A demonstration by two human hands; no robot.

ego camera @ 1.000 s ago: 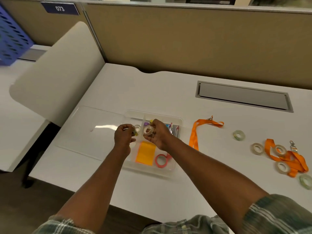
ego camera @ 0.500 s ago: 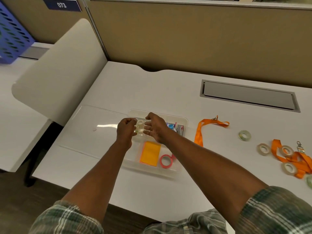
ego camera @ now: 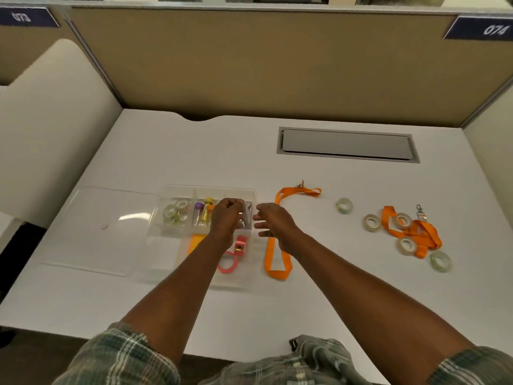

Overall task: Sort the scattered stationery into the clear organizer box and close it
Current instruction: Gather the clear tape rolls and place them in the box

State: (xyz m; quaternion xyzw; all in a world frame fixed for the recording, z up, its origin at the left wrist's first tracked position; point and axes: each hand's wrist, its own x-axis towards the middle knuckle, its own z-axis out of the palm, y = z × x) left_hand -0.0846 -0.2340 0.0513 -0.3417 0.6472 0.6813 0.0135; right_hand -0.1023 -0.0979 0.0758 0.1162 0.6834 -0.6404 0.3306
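Observation:
The clear organizer box [ego camera: 155, 234] sits open on the white desk, with its lid [ego camera: 97, 232] lying flat to its left. The back-left compartment holds tape rolls [ego camera: 175, 212], and beside them stand a purple and a yellow vial [ego camera: 202, 215]. My left hand [ego camera: 227, 218] hovers over the back-right compartment with its fingers curled; I see nothing in them. Just past the box's right edge, my right hand [ego camera: 273, 222] is relaxed and empty above an orange lanyard [ego camera: 273, 259]. Several tape rolls [ego camera: 371, 223] lie loose at the right.
A second orange lanyard [ego camera: 416, 234] is tangled among the loose tape rolls. Orange sticky notes [ego camera: 195, 241], a pink tape dispenser [ego camera: 241, 245] and a pink ring [ego camera: 227, 263] lie in the box's front part. A grey cable hatch [ego camera: 347, 144] is set into the desk behind.
My right hand let go of its tape roll in the back-left compartment and moved right, out of the box. My left hand shifted right to the back-right compartment.

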